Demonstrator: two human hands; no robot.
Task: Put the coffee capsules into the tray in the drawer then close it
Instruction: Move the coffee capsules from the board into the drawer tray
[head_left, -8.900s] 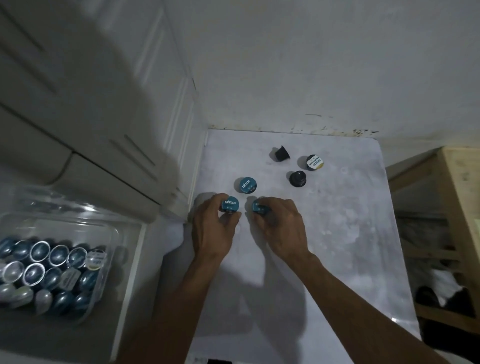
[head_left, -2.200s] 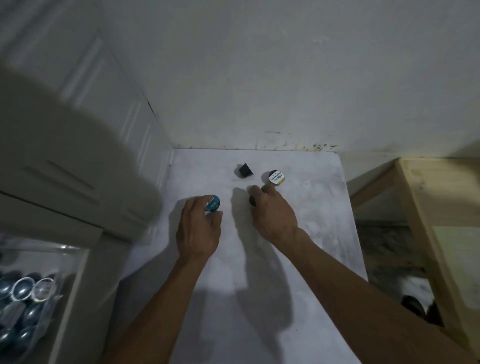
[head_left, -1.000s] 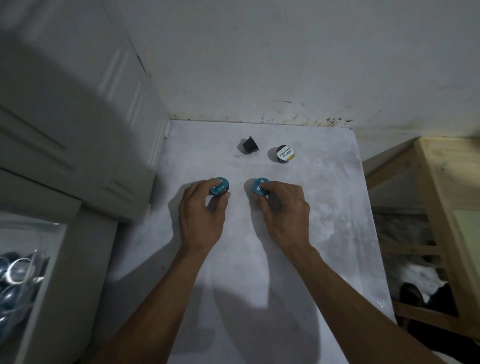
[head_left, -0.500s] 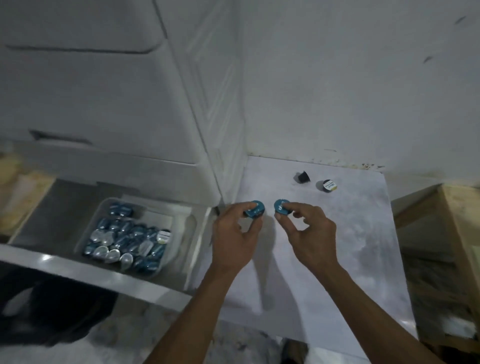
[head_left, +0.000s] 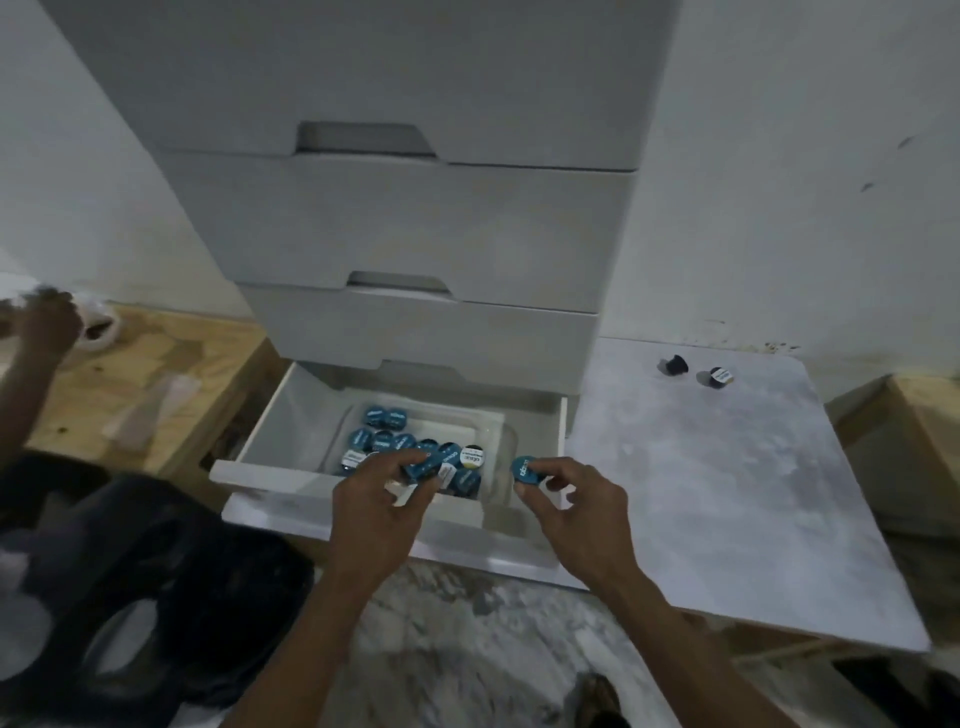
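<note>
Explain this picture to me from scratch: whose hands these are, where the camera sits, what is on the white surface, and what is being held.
There is no machine: a person wears a camera on the head, looking down at their own hands. The left hand pinches a teal capsule over the clear tray of capsules in the open bottom drawer. The right hand pinches another teal capsule beside the tray. On the white tabletop two capsules remain: a black one and one with a white label.

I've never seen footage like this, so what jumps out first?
Two bare hands over an open drawer: the left hand and right hand each pinch a teal capsule. Below them a clear tray is heaped with capsules. Two dark capsules sit on the white table, far right.
</note>
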